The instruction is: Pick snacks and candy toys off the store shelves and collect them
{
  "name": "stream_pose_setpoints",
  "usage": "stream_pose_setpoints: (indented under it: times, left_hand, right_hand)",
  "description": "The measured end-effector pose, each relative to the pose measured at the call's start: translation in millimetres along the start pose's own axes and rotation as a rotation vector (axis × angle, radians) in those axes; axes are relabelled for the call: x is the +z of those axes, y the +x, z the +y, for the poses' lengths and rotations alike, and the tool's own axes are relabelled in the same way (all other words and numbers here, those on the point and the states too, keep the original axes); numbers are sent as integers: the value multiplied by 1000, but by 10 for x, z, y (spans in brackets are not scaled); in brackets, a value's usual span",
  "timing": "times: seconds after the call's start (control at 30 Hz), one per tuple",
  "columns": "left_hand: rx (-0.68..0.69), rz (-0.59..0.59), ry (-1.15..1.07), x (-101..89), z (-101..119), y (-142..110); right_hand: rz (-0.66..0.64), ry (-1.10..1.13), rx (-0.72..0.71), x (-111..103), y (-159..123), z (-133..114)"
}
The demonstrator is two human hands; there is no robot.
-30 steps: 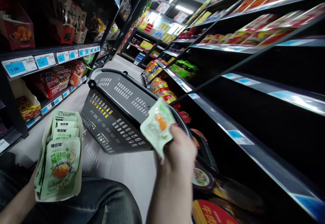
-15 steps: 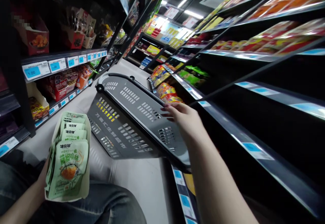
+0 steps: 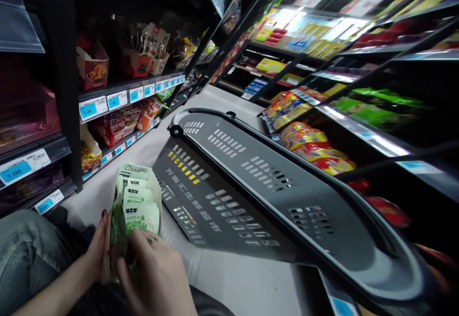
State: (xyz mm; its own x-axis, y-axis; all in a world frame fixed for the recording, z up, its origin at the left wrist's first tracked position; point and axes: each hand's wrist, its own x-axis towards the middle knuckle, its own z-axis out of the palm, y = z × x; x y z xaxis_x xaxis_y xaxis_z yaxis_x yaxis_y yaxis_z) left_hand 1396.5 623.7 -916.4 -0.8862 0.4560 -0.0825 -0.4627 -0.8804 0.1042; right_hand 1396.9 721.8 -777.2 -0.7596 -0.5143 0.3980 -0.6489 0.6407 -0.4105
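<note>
My left hand (image 3: 96,249) grips the side of an open carton (image 3: 157,196) above my lap. Green snack packets (image 3: 141,215) stand in a row inside it. My right hand (image 3: 154,263), a ring on one finger, reaches into the carton's near end. Its fingers are curled at a green packet that leans along the left side; the fingertips are blurred and partly hidden. Beyond the carton lies a large grey shopping basket (image 3: 229,211), tilted on the floor, with slotted sides and a black-edged rim. Neither hand touches the basket.
Shelves with snack boxes (image 3: 118,127) and price labels (image 3: 93,110) stand close on the left. Along the right, dark shelves (image 3: 373,134) hold bagged goods (image 3: 315,148). The pale floor (image 3: 233,277) runs between them towards a far shelf (image 3: 272,67).
My right hand has left the basket's rim and come down into the carton. The view has turned left, so the carton and basket appear further right.
</note>
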Motion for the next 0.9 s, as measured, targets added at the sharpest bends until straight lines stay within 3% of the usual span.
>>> stream_pose_setpoints:
  times: [0.13, 0.23, 0.33, 0.43, 0.53, 0.67, 0.9]
  left_hand:
    - [-60, 203, -51, -81, -5, 2]
    - [-79, 245, -64, -107, -6, -9]
    - [-94, 209, -72, -88, 5, -23]
    - [-87, 143, -47, -77, 19, -30]
    - [-87, 33, -20, -92, 36, -30]
    - [-139, -22, -46, -113, 67, -28]
    - [-177, -80, -31, -32, 84, -46]
  right_hand:
    - [365, 59, 74, -5, -157, 4]
    - [609, 97, 358, -120, -200, 84]
    - [761, 438, 627, -246, -129, 354]
    - [702, 761, 734, -339, -57, 695]
    - [553, 807, 750, -373, -56, 896]
    - [444, 807, 725, -357, -85, 923]
    - [400, 1020, 727, -356, -62, 950]
